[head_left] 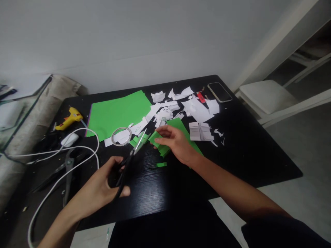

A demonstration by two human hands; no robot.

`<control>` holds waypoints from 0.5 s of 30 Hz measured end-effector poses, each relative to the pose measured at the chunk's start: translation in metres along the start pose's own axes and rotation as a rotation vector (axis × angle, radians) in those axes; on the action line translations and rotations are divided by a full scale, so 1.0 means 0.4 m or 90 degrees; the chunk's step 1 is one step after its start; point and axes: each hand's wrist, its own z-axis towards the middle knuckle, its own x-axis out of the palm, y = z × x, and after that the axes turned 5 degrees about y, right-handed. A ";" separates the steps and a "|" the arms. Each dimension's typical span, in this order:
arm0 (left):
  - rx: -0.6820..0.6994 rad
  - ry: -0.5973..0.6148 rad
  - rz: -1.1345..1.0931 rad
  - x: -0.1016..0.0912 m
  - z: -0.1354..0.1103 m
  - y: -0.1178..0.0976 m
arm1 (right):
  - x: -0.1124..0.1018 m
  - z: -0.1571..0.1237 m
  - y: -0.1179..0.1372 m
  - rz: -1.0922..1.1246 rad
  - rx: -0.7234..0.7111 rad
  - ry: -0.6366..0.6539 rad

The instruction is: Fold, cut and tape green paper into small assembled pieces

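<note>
My left hand (107, 182) is wrapped round the black handles of a pair of scissors (132, 151), whose blades point away and to the right, slightly apart. Between thumb and fingers, my right hand (174, 143) pinches a folded piece of green paper (163, 150). The blade tips are close to this piece, just left of it. Beneath my right hand and forearm lies a larger green sheet (186, 131), partly hidden. Small green pieces (137, 140) rest behind the blades. A green scrap (161, 164) lies on the black table (160, 196) below the right hand.
White paper scraps (165, 112) spread across the middle. A large green sheet (116, 110), a roll of tape (121, 136), a yellow glue gun (69, 119), pliers (69, 165) and a white cable (51, 193) lie left. A phone (219, 92) sits far right, near a white chair (261, 96).
</note>
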 end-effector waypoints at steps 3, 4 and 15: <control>-0.017 0.032 0.017 0.006 -0.012 -0.013 | 0.001 -0.004 0.008 0.005 -0.006 0.004; -0.026 0.032 0.019 0.008 -0.015 -0.017 | 0.002 -0.005 0.010 0.009 -0.003 0.010; -0.008 0.048 0.041 0.013 -0.012 -0.051 | 0.003 -0.010 0.015 -0.057 -0.029 0.038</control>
